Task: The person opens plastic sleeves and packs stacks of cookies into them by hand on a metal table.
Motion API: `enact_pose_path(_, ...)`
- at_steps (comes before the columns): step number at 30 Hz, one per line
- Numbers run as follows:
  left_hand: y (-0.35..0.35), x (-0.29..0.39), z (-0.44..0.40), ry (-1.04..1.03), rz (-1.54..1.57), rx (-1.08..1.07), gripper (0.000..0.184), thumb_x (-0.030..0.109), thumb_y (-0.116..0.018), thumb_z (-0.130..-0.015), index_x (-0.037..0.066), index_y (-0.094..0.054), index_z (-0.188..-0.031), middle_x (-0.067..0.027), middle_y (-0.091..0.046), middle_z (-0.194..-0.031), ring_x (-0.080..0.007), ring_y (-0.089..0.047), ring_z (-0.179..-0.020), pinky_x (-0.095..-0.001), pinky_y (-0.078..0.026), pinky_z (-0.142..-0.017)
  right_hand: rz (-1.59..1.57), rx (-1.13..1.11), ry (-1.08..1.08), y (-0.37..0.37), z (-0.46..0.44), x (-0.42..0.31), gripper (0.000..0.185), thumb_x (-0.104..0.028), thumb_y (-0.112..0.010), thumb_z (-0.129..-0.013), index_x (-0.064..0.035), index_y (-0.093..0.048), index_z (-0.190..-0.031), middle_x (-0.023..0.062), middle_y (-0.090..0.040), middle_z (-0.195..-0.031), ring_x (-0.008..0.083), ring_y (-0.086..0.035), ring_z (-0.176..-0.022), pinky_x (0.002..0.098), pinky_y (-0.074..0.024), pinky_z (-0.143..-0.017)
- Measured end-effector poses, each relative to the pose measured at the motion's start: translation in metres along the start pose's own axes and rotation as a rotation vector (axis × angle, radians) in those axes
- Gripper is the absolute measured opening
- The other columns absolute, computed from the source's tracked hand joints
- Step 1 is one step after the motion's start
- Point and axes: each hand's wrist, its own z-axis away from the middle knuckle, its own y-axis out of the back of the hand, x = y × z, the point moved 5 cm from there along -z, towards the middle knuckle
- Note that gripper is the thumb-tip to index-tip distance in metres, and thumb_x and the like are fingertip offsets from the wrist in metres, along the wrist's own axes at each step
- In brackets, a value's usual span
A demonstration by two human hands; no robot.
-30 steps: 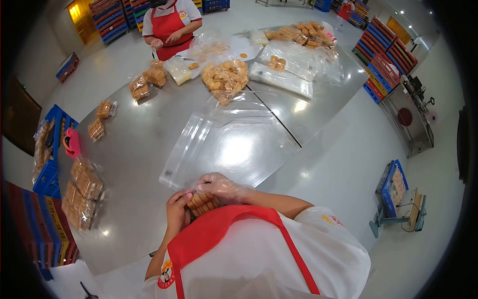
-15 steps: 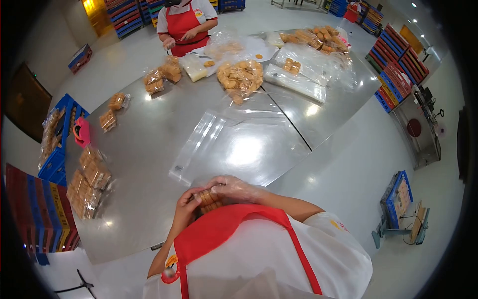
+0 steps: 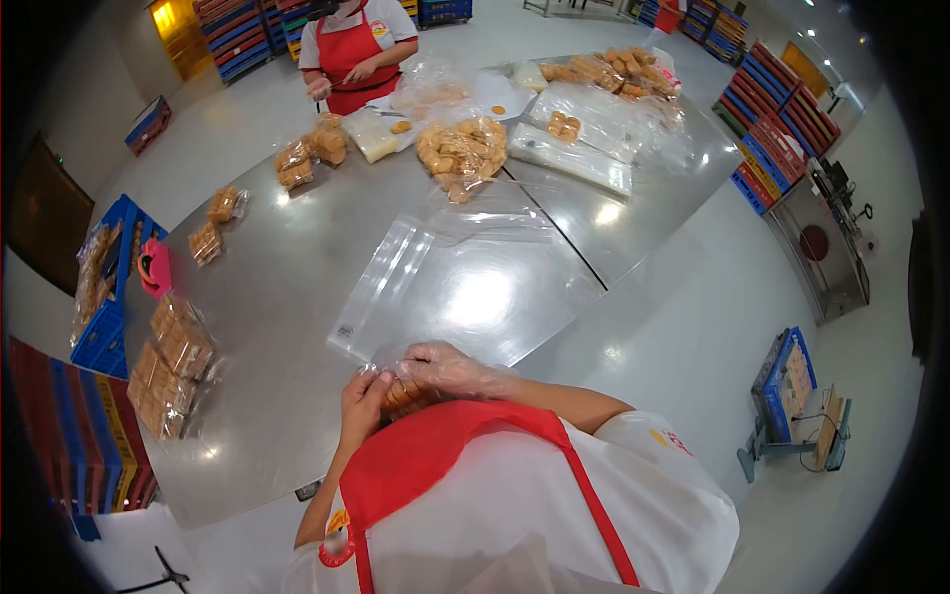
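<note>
At the near edge of the metal table point(image 3: 287, 337), a clear bag of biscuits point(image 3: 406, 398) is held close against the red apron. My left hand point(image 3: 364, 401) is closed on the bag's left side. My right hand point(image 3: 442, 368), in a clear plastic glove, pinches the bag's upper part. The bag's lower end is hidden behind the apron. Just beyond my hands lie flat clear plastic bags point(image 3: 381, 287).
Packed biscuit bags point(image 3: 170, 381) lie at the left, near a pink holder point(image 3: 154, 267) and a blue crate point(image 3: 99, 337). A heap of loose biscuits point(image 3: 461, 153) sits farther back. A person in a red apron point(image 3: 358, 54) stands across the table.
Both hands have shifted slightly at the bag, and its upper plastic is drawn together more between them. The whole view moved right, then partly back left.
</note>
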Motion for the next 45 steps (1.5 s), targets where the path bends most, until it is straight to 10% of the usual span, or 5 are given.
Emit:
enact_pose_path(17, -0.007, 0.016, 0.002, -0.195, 0.038, 0.096, 0.002, 0.004, -0.058, -0.093, 0.003, -0.059, -0.094, 0.0005, -0.056, -0.080, -0.0075, -0.051, -0.074, -0.0246, -0.043, -0.068, 0.085, 0.153, 0.012, 0.006, 0.001, -0.006, 0.022, -0.019, -0.059, -0.098, 0.0024, -0.064, -0.100, 0.0048, -0.063, -0.090, 0.0113, -0.057, -0.086, 0.0270, -0.0473, -0.078)
enact_pose_path(28, 0.008, -0.008, -0.008, 0.052, 0.003, 0.064, 0.014, 0.005, -0.057, -0.088, -0.002, -0.067, -0.095, -0.0035, -0.061, -0.088, -0.0119, -0.058, -0.082, -0.0253, -0.046, -0.077, 0.125, 0.088, -0.112, 0.015, -0.018, 0.006, 0.015, -0.010, -0.057, -0.092, 0.0014, -0.060, -0.102, 0.0072, -0.060, -0.091, 0.0151, -0.057, -0.084, 0.0304, -0.0480, -0.074)
enact_pose_path(38, -0.033, 0.038, 0.016, -0.099, -0.739, -0.105, 0.069, 0.030, -0.084, -0.073, -0.007, -0.054, -0.122, -0.0208, -0.052, -0.119, -0.0337, -0.056, -0.110, -0.0391, -0.046, -0.095, -0.017, 0.017, -0.201, 0.018, -0.007, 0.014, 0.024, -0.015, -0.059, -0.088, 0.0021, -0.062, -0.104, 0.0112, -0.062, -0.100, 0.0208, -0.059, -0.094, 0.0330, -0.0471, -0.086)
enact_pose_path(45, -0.028, 0.041, 0.021, -0.113, -0.798, -0.123, 0.069, 0.021, -0.088, -0.067, -0.006, -0.055, -0.121, -0.0189, -0.053, -0.118, -0.0328, -0.055, -0.113, -0.0387, -0.046, -0.098, 0.012, 0.029, -0.189, 0.010, 0.007, 0.010, 0.038, -0.028, -0.067, -0.086, 0.0017, -0.065, -0.110, 0.0115, -0.063, -0.104, 0.0213, -0.058, -0.101, 0.0349, -0.0470, -0.089)
